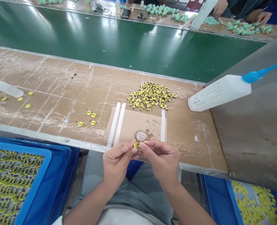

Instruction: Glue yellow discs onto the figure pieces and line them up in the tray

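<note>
Head view: The left hand (119,156) pinched a small, round yellow piece with dark detail (136,145) above the bench's near edge; the right hand (165,156) pinched its other side. Joined-looking pieces filled rows in a blue plastic tray (48,156) at left, and four similar ones (79,124) lay on the bench; these were judged done. Judged outstanding: a heap of tiny yellow-and-brown figures (151,96) and loose flat yellow discs (257,203) at lower right. The brown cardboard-covered bench (77,87) was taped and stained. Beyond a glossy green strip (93,40), co-workers' hands (263,18) neared mint-green pieces (243,28).
</note>
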A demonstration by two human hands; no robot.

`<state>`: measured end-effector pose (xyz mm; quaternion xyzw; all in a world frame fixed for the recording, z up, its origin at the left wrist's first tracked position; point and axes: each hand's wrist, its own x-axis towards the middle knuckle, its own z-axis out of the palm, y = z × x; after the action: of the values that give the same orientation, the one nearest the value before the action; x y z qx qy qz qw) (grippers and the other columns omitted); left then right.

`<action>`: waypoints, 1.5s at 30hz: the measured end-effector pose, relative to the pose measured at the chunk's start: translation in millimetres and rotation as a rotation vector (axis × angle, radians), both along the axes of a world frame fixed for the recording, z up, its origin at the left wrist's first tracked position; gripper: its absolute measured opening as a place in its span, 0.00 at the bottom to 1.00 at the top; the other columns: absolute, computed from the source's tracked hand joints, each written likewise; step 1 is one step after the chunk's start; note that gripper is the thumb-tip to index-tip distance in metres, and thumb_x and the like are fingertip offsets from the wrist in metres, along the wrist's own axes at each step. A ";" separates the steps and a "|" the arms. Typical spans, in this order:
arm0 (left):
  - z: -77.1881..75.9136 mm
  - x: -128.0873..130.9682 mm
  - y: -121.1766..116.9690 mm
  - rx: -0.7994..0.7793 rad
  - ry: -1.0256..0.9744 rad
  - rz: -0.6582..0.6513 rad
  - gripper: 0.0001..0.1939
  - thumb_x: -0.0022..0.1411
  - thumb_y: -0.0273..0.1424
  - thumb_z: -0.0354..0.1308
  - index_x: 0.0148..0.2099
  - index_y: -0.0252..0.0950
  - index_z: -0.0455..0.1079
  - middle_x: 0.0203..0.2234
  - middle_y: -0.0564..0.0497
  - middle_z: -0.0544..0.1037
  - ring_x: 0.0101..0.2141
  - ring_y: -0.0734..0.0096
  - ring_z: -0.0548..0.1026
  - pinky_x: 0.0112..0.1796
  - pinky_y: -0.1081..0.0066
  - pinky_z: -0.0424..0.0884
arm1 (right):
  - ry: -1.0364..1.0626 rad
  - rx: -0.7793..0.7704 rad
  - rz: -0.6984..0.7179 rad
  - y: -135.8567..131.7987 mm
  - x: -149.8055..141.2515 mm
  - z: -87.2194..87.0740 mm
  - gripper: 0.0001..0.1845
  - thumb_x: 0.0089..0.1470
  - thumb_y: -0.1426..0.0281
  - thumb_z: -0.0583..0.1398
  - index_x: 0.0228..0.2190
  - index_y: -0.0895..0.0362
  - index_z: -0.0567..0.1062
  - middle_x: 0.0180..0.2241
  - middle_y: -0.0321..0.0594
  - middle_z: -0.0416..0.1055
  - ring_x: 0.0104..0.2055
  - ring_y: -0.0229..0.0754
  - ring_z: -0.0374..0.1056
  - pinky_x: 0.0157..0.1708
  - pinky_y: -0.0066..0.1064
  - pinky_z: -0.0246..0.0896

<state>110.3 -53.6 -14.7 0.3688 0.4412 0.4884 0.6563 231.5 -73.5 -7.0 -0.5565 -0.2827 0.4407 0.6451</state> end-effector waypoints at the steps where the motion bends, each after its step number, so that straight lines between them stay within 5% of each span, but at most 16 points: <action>1: 0.4 0.0 -0.3 0.030 0.017 0.011 0.09 0.55 0.27 0.68 0.40 0.42 0.82 0.31 0.50 0.82 0.29 0.69 0.80 0.31 0.73 0.81 | 0.015 0.005 -0.009 -0.1 -0.7 -0.7 0.03 0.45 0.72 0.71 0.27 0.55 0.82 0.23 0.35 0.79 0.21 0.40 0.76 0.22 0.26 0.77; 24: -19.5 -33.9 4.4 0.195 0.053 0.025 0.14 0.56 0.22 0.66 0.43 0.44 0.81 0.33 0.51 0.81 0.31 0.71 0.79 0.32 0.73 0.79 | 0.134 -0.061 0.068 13.5 -27.1 -2.4 0.04 0.45 0.71 0.71 0.26 0.54 0.82 0.22 0.35 0.79 0.20 0.34 0.74 0.21 0.20 0.73; 38: -27.0 -71.1 18.0 0.043 -0.037 0.122 0.10 0.54 0.26 0.68 0.40 0.40 0.82 0.33 0.49 0.82 0.29 0.72 0.79 0.30 0.75 0.78 | 0.085 -0.146 0.113 38.7 -69.4 -2.1 0.08 0.41 0.68 0.73 0.25 0.57 0.81 0.19 0.36 0.76 0.17 0.34 0.71 0.19 0.22 0.71; 45: -17.8 -80.3 30.3 -0.213 -0.246 0.214 0.14 0.50 0.30 0.72 0.42 0.40 0.81 0.31 0.49 0.84 0.28 0.71 0.81 0.31 0.76 0.79 | 0.030 -0.071 0.143 56.1 -91.1 0.1 0.08 0.44 0.68 0.72 0.29 0.56 0.81 0.25 0.39 0.79 0.25 0.39 0.76 0.25 0.26 0.74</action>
<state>29.9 -23.3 -32.4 0.1857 0.4437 0.5474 0.6848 140.4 -17.4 -6.9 -0.5508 -0.2960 0.5037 0.5961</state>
